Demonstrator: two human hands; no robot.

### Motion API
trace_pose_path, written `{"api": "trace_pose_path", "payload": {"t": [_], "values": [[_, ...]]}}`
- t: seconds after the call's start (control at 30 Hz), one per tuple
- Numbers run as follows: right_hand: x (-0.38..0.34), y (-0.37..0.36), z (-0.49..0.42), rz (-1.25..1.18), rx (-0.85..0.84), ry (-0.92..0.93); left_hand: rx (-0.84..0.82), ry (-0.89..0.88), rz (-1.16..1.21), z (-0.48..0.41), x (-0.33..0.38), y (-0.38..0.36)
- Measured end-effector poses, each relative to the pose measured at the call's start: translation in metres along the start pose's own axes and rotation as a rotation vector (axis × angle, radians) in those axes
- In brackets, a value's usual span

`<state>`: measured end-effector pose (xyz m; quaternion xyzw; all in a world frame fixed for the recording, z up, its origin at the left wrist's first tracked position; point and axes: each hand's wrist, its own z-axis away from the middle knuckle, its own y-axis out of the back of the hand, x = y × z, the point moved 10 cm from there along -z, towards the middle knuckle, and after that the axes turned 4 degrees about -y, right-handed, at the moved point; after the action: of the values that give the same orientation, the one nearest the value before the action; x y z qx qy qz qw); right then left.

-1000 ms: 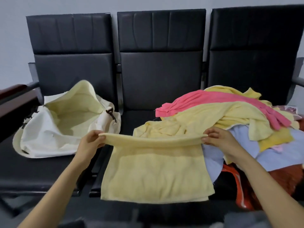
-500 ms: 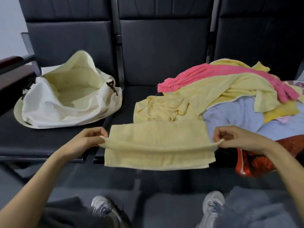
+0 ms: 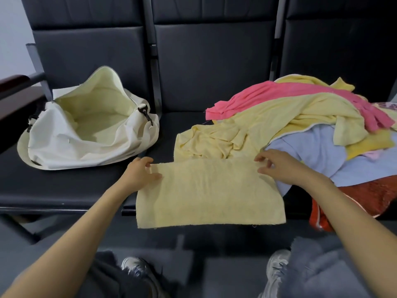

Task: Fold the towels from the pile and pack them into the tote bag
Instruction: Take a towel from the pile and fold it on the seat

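A pale yellow towel (image 3: 210,194) lies folded on the middle seat, its near edge hanging over the seat front. My left hand (image 3: 138,174) pinches its far left corner. At the far right corner, my right hand (image 3: 279,166) pinches the edge between thumb and fingertips. The cream tote bag (image 3: 64,147) sits open on the left seat, its mouth facing me, with only its pale lining showing inside. The towel pile (image 3: 300,117) covers the right seat: yellow, pink and light blue cloths heaped together.
Three black padded chairs (image 3: 210,67) stand in a row with upright backs. A dark wooden armrest (image 3: 12,82) is at the far left. A red patterned cloth (image 3: 365,194) hangs under the pile. My shoes (image 3: 135,267) show below on the floor.
Both hands carried the towel's held edge down and away from me, laying it over the lower half, so the towel now lies folded on the seat. The camera tilted downward.
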<state>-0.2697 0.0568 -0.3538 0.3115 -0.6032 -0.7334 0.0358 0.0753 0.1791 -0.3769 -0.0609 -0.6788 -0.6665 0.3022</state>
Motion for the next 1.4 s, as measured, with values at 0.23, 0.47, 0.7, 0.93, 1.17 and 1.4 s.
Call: {"api": "trace_pose_path", "payload": {"t": [0.23, 0.47, 0.7, 0.93, 1.17, 1.4], "values": [[-0.010, -0.011, -0.032, 0.281, -0.045, -0.036, -0.146, 0.083, -0.269, -0.026, 0.005, -0.011], [-0.016, 0.010, -0.030, 0.129, -0.013, -0.025, -0.169, -0.036, 0.033, -0.025, 0.015, 0.005], [0.007, 0.054, -0.039, -0.269, 0.372, -0.176, 0.215, 0.148, 0.868, -0.039, -0.002, 0.022], [-0.044, 0.016, -0.045, 0.169, 0.262, 0.063, -0.031, 0.328, 0.542, -0.051, -0.025, -0.020], [-0.075, -0.079, -0.027, 0.432, -0.233, 0.271, 0.094, 0.149, 0.463, -0.046, -0.001, 0.009], [-0.075, -0.065, -0.022, 0.275, -0.205, 0.251, -0.093, -0.247, 0.755, -0.026, 0.093, 0.024]]}}
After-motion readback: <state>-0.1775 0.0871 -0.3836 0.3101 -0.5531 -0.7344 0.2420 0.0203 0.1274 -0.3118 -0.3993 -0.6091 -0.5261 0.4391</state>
